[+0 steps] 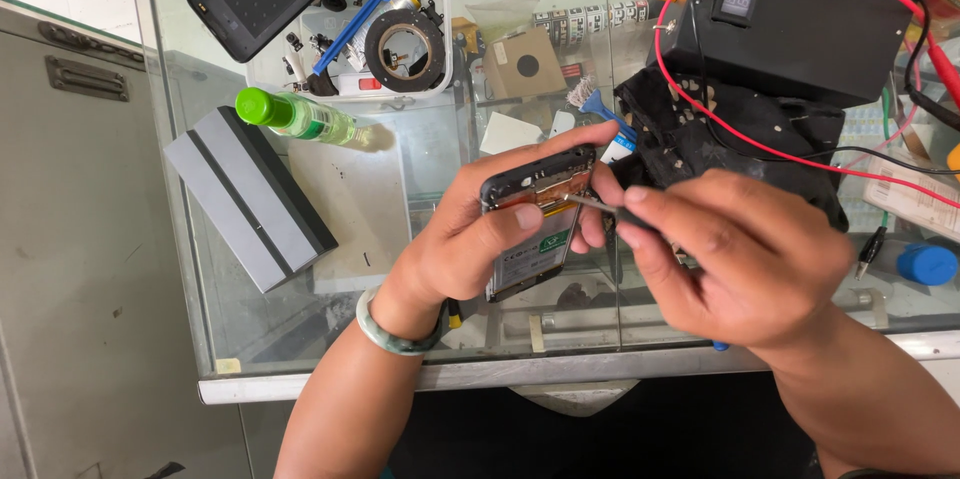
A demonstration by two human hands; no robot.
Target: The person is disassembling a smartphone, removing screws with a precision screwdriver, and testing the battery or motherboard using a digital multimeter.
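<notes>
Right now, phone: your left hand (470, 239) grips an opened dark smartphone with its back cover off (533, 224), fingers curled behind it and thumb pressed across its exposed inside.
Long axis: it runs from the top end, up and slightly right, down toward you; the top end is tilted toward your right hand.
Tool: your right hand (735, 259) pinches a thin metal-tipped screwdriver (590, 203) between thumb and forefinger, the tip touching the orange-brown upper section of the phone.
Nearer hand: both meet at the phone; the left carries it, the right comes in from the right side.
Where: held just above the glass-topped surface (430, 154), near its front edge.
Around: a green-capped clear plastic bottle (300, 117) and a grey slab with a black stripe (248, 197) lie to the left; a clear plastic tray of small parts with a black tape roll (405, 44) sits beyond.
In the way: a black box with a small digital display (800, 14), with red wire (760, 149) trailing just beside your right hand.
</notes>
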